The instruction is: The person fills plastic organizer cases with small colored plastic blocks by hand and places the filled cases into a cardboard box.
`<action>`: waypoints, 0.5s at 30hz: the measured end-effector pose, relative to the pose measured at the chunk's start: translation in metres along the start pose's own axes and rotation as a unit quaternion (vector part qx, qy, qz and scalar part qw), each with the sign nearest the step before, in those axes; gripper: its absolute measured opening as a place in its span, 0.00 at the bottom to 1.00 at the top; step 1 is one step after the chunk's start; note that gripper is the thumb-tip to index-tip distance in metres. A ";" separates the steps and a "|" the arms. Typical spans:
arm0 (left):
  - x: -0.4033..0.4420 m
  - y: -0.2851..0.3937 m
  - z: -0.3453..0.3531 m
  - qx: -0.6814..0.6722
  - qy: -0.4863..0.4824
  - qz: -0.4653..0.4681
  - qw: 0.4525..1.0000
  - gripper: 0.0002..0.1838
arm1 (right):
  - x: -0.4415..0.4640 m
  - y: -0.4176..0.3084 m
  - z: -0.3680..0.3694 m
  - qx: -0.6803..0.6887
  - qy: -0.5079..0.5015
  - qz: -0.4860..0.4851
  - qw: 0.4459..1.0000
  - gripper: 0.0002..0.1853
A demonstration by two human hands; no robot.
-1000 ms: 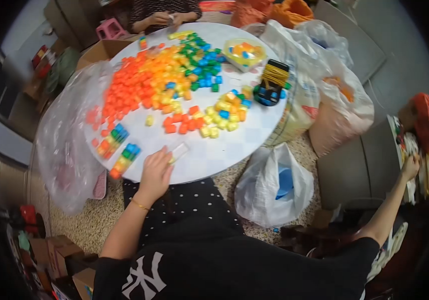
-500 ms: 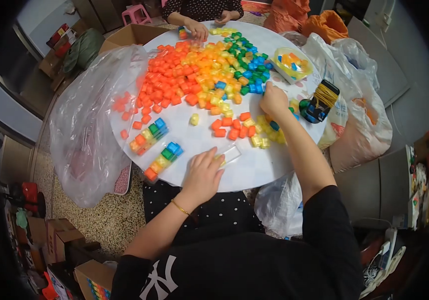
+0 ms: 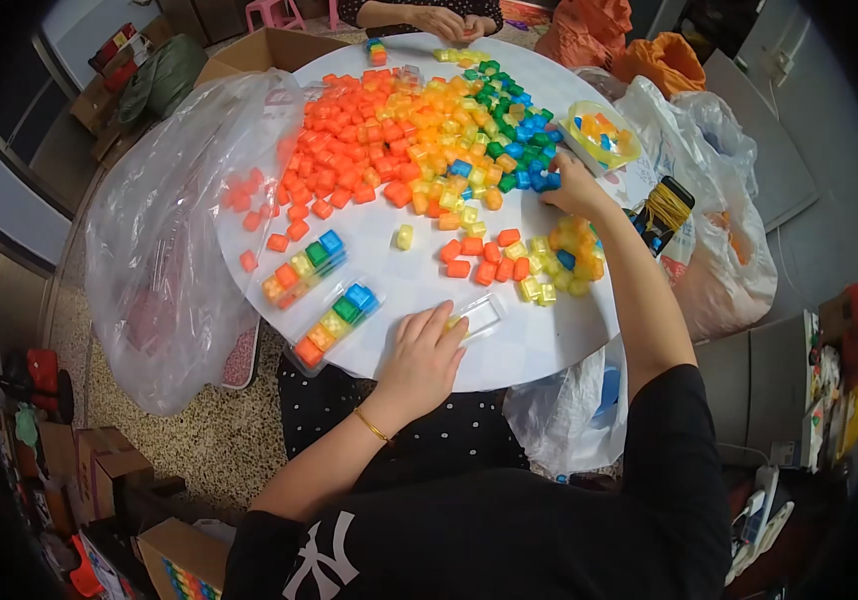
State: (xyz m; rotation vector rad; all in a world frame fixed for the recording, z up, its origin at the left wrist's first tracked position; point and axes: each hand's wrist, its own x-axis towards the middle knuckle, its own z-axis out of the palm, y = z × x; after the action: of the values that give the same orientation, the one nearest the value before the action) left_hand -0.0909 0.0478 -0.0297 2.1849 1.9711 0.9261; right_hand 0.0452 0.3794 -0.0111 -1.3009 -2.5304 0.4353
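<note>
Now the table (image 3: 539, 350) fills the middle of our view, with a clear bag (image 3: 169, 250) slumped at its left edge. Across the far half spreads the heap (image 3: 344, 150), red at left, through yellow, to green and blue at right; a smaller cluster (image 3: 486, 273) lies nearer. The biggest change is our right hand (image 3: 577, 188): a second ago it was off the table, well out to the right, and now it is at the heap's right end, near the bowl (image 3: 629, 152). Its fingers bend down at the blue blocks (image 3: 539, 180) — whether they pinch one, we cannot tell. So both our hands are at the work. Our left hand (image 3: 424, 350) has stayed at the near edge, fingers long and slightly parted, touching the left end of the case (image 3: 486, 315); how firmly they hold it, we cannot tell. Two filled cases (image 3: 337, 325) lie to its left. Smallest of all, a bit of yellow (image 3: 461, 326) shows by the left fingertips — probably a block.
</note>
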 end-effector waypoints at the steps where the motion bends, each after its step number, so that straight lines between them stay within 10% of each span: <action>1: 0.000 0.000 0.000 -0.001 -0.002 0.000 1.000 0.19 | 0.003 0.002 -0.001 0.000 -0.001 0.002 1.000 0.19; 15: 0.000 0.001 -0.002 0.014 -0.003 0.012 1.000 0.19 | 0.036 0.024 0.006 -0.036 0.020 0.016 0.999 0.12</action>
State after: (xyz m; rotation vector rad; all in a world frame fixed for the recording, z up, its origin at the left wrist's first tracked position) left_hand -0.0912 0.0469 -0.0277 2.2279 1.9723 0.8980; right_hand 0.0406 0.4210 -0.0222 -1.3637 -2.5172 0.3253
